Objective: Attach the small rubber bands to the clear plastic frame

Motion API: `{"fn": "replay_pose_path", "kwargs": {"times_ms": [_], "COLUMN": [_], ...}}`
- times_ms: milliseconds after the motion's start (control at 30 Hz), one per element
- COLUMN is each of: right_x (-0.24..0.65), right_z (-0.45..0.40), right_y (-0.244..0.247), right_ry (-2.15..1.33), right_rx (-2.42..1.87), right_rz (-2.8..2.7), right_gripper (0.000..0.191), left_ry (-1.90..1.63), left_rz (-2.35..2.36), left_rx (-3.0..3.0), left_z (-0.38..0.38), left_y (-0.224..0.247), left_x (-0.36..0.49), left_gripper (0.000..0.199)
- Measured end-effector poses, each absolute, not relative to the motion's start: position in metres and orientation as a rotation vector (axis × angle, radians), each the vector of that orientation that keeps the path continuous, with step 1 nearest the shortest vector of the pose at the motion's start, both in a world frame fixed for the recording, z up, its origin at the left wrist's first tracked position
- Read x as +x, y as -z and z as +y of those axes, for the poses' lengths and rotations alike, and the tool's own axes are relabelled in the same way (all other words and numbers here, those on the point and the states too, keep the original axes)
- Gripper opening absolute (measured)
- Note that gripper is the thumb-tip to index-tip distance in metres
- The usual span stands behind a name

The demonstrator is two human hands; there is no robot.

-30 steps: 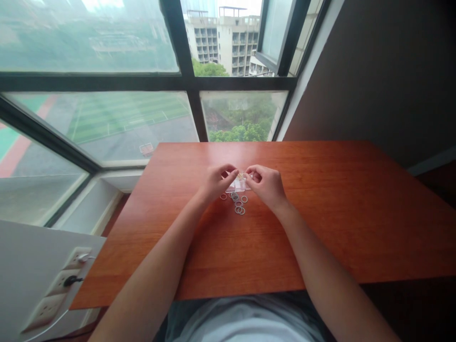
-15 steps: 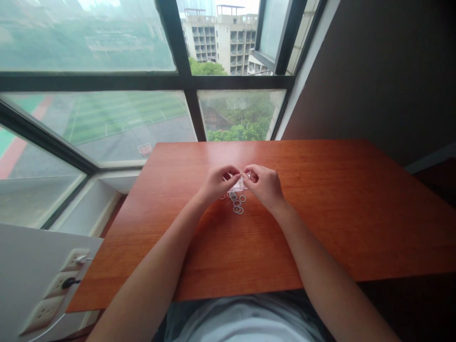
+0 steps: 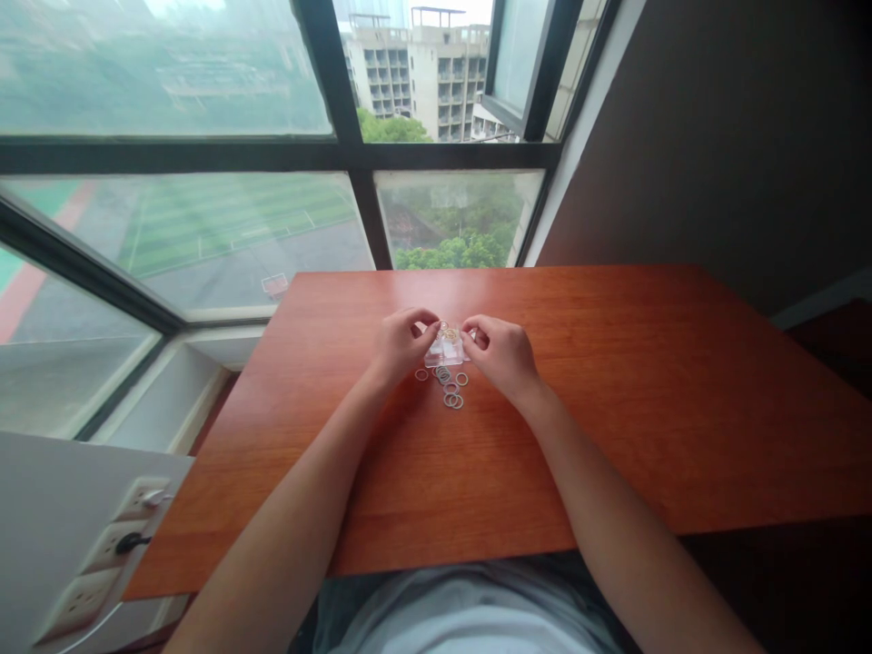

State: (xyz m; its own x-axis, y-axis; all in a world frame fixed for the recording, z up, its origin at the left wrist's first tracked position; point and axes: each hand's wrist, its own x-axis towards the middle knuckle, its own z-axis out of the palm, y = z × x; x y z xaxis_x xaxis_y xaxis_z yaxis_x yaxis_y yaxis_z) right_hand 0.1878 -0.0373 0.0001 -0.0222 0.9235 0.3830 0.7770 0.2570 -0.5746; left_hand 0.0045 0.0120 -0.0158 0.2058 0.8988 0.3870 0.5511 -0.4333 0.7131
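A small clear plastic box (image 3: pixel 444 352) lies on the brown table between my hands, with some gold-coloured rings (image 3: pixel 450 335) in or behind it. Several grey rings (image 3: pixel 451 389) are scattered and partly overlapping just in front of the box. One thin reddish ring (image 3: pixel 421 374) lies to their left. At the box's left side my left hand (image 3: pixel 404 343) has thumb and index finger pinched together; anything between them is too small to make out. My right hand (image 3: pixel 500 352) is at the box's right side, fingers curled and closed, their tips partly hidden.
The brown wooden table (image 3: pixel 647 391) reaches up to the window (image 3: pixel 450 218) at the back. Wall sockets (image 3: pixel 113 545) with plugs and a white cable are beyond the table's left edge. A dark wall (image 3: pixel 736 136) rises on the right.
My left hand has moved left, away from my right hand, opening a gap that shows more of the box and the gold-coloured rings. My right hand has barely moved.
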Motion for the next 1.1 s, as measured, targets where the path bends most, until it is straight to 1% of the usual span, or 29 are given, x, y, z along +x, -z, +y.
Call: {"fn": "replay_pose_path", "kwargs": {"times_ms": [267,600,800,933,1100], "right_x": [0.186,0.187,0.187,0.185,0.182], "right_z": [-0.038,-0.038,-0.038,-0.039,-0.043], "right_y": [0.001,0.000,0.000,0.001,0.002], "right_ry": [-0.275,-0.279,-0.285,-0.343,-0.428], "right_rx": [-1.547,-1.574,-1.538,-1.442,-1.344], "right_rz": [-1.874,-1.883,-1.881,-1.986,-2.258], "right_gripper": [0.011,0.012,0.012,0.012,0.015], "left_ry": [-1.085,-1.120,-1.146,-1.176,-1.180], "left_rz": [1.439,1.381,1.393,1.434,1.439], "left_rx": [2.205,2.155,2.089,2.007,1.994], "left_z": [0.010,0.014,0.017,0.017,0.016], "left_y": [0.016,0.017,0.008,0.000,-0.002], "left_x": [0.008,0.001,-0.009,-0.017,-0.018], "left_gripper": [0.016,0.016,0.018,0.019,0.018]}}
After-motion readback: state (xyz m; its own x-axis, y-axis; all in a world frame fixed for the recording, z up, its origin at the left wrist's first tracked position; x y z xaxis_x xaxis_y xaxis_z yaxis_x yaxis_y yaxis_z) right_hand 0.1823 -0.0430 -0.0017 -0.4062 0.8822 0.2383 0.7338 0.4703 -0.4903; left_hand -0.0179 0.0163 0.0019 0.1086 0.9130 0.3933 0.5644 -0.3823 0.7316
